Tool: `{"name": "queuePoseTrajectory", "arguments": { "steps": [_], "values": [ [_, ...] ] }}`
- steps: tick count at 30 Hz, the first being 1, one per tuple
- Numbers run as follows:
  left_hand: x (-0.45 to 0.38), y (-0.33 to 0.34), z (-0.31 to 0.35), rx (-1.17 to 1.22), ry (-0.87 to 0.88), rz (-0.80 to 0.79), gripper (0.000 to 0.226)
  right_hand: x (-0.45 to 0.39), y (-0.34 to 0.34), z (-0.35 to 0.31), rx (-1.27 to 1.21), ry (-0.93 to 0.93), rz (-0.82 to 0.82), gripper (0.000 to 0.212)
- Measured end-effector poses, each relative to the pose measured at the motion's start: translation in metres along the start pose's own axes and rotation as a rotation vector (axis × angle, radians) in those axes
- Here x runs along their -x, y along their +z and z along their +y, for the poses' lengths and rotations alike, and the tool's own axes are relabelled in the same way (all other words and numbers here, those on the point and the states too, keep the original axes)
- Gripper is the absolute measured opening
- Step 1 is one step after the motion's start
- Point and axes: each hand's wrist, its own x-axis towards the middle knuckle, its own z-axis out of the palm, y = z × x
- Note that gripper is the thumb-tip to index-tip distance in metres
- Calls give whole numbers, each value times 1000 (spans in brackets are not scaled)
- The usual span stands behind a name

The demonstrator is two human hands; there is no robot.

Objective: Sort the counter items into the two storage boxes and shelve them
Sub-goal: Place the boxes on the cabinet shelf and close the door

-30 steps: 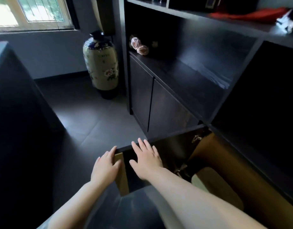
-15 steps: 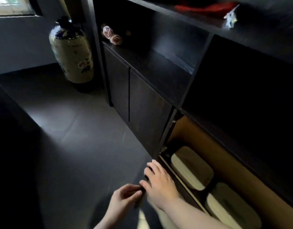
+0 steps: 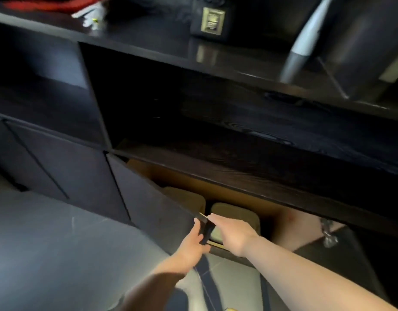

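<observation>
Two beige-lidded storage boxes sit side by side inside the low cabinet compartment, the left box (image 3: 186, 196) partly hidden behind the door and the right box (image 3: 236, 214) beside it. The compartment's dark left door (image 3: 153, 205) stands partly open. My left hand (image 3: 193, 241) grips the door's free edge from the outside. My right hand (image 3: 234, 234) is flat with straight fingers, its fingertips touching the door's upper corner in front of the right box.
An open dark shelf (image 3: 216, 135) lies above the compartment. The counter top carries a red cloth (image 3: 47, 5), a dark box with a beige label (image 3: 211, 19) and a grey-white handle (image 3: 303, 39). The right door's hinge (image 3: 328, 234) shows. Grey floor tiles (image 3: 59, 243) lie left.
The door has swung from wide open toward the cabinet, with both hands following its edge. My view has turned right, and the vase has left the frame.
</observation>
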Motion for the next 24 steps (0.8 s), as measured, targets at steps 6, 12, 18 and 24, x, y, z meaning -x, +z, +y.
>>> {"name": "queuePoseTrajectory", "arguments": {
  "steps": [6,12,18,24],
  "values": [
    [-31,17,36,179,-84,114,71,56,18,51,-161,170,82,73],
    [-18,114,2,-131,-55,49,66,156,34,110,-235,472,385,63],
    [18,265,-51,-400,-63,-337,55,273,66,184,-135,881,310,77],
    [58,352,-104,-683,-59,-498,62,336,116,216,-312,1039,152,55]
  ]
}}
